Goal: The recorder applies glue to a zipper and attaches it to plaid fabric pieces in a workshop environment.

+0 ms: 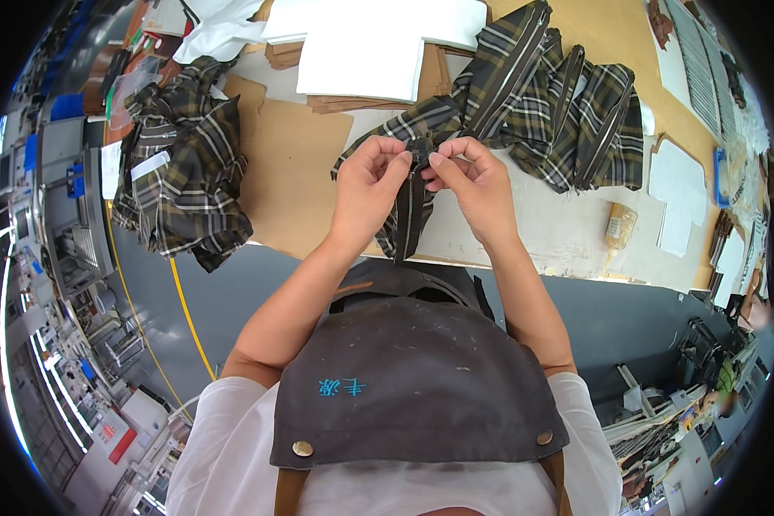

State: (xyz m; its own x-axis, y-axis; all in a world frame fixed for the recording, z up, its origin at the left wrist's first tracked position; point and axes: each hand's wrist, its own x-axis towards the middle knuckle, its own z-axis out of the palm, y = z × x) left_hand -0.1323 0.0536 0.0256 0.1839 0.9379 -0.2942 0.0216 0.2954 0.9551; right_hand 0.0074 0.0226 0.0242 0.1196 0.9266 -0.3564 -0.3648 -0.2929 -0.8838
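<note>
At the table's near edge, my left hand [365, 189] and my right hand [479, 187] pinch the top end of a dark zipper [410, 215] between thumbs and fingers. The zipper hangs toward me over the edge and runs along a plaid fabric piece [390, 234]. My fingertips almost meet, with a dark bunched bit between them whose details are too small to tell. More olive, black and white plaid pieces [615, 116] with long zippers lie spread behind and right of my right hand.
A plaid heap [181, 206] hangs over the table's left end. White sheets [361, 60] on brown board sit at the back, with brown paper [288, 163] nearer. A small bottle of yellowish stuff [619, 228] and white cut pieces [675, 185] lie right.
</note>
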